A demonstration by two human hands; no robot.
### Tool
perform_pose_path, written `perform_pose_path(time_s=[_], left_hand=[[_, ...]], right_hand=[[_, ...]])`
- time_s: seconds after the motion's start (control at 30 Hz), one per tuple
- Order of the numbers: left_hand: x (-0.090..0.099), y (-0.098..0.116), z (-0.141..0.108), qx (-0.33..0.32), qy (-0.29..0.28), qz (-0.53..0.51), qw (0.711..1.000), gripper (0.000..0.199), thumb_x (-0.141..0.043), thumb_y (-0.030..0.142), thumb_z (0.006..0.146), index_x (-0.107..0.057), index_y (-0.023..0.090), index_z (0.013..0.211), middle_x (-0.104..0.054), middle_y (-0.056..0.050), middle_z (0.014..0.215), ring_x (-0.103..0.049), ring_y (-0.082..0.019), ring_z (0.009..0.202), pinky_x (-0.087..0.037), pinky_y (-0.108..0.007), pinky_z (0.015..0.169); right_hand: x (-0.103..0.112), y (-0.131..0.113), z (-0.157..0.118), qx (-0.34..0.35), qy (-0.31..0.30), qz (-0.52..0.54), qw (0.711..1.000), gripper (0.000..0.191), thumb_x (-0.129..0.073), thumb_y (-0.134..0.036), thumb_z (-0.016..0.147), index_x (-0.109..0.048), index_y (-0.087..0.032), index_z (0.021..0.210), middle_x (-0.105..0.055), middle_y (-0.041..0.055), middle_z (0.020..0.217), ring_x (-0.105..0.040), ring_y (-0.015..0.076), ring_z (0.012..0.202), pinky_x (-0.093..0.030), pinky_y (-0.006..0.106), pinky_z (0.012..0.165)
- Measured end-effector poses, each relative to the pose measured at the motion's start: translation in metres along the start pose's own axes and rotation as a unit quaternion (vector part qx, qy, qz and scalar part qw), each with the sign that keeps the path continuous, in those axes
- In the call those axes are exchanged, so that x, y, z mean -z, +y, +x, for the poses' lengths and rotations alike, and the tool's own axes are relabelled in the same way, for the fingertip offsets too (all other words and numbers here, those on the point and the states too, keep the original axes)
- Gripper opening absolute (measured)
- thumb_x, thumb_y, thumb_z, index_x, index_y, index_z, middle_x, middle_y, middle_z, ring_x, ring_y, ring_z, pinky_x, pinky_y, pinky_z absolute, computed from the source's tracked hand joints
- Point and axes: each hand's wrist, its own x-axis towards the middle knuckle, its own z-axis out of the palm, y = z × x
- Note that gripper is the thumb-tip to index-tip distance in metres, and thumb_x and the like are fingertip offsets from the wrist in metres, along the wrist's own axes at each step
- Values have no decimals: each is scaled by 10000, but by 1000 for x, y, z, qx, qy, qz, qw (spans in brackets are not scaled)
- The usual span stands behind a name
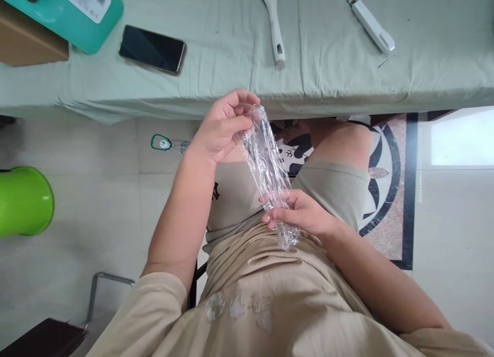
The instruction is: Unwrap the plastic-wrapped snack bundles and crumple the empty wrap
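Note:
A long piece of clear, crinkled plastic wrap [266,159] stretches between my two hands above my lap. My left hand [227,124] pinches its upper end between thumb and fingers, close to the table's front edge. Lower down, my right hand [299,211] grips the wrap with thumb and fingers, and a crumpled end hangs out below toward my shirt. Whether anything lies inside the plastic, I cannot tell.
On the cloth-covered table [216,43] lie a phone [153,49], a white slotted utensil [275,28] and a white box cutter [371,25]. A teal jug [83,17] stands beside a cardboard box [31,38]. On the floor are a green bin [27,200] and a clear bottle [179,146].

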Motion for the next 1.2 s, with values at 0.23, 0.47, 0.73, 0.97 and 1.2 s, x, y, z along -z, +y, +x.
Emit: perform_pose_path(time_s=[0.23,0.47,0.73,0.97,1.2], left_hand=[[15,-5,18,-15,77,20,997,284,-636,-32,753,-638,169,953,-584,20,762,-554,-57,582,-374,-169,539],[9,-36,22,6,104,72,992,324,-616,-85,723,-646,166,926,-638,-11,914,-497,-44,603,-343,-160,515],[10,-67,5,8,73,147,986,251,-642,-2,740,-667,182,909,-660,-29,967,-603,-119,805,-466,-198,621],[14,-27,-43,-64,-148,276,947,507,-619,603,936,-715,230,1266,-583,-111,1535,-441,-333,1509,-406,-472,1204],[-22,-23,-59,27,-351,306,884,590,-669,367,930,-540,223,1487,-641,-108,1495,-627,-238,1358,-476,-373,1138]], right_hand=[[0,11,-18,18,-40,-81,996,322,-788,-465,866,-775,-144,857,-764,39,775,-688,110,694,-573,232,693],[-6,6,-36,30,-63,-46,996,316,-785,-412,885,-789,-182,1102,-711,6,749,-629,90,650,-552,223,667],[-16,-14,-50,91,-121,-110,982,254,-666,-406,977,-820,-204,973,-663,18,766,-559,94,688,-470,207,662],[-10,-15,-56,132,-158,-73,976,329,-565,-428,1023,-793,-192,1030,-618,39,797,-522,113,673,-437,238,642],[-10,-7,-52,225,-161,32,960,341,-527,-409,1015,-768,-188,1112,-571,40,762,-511,122,641,-421,259,609]])
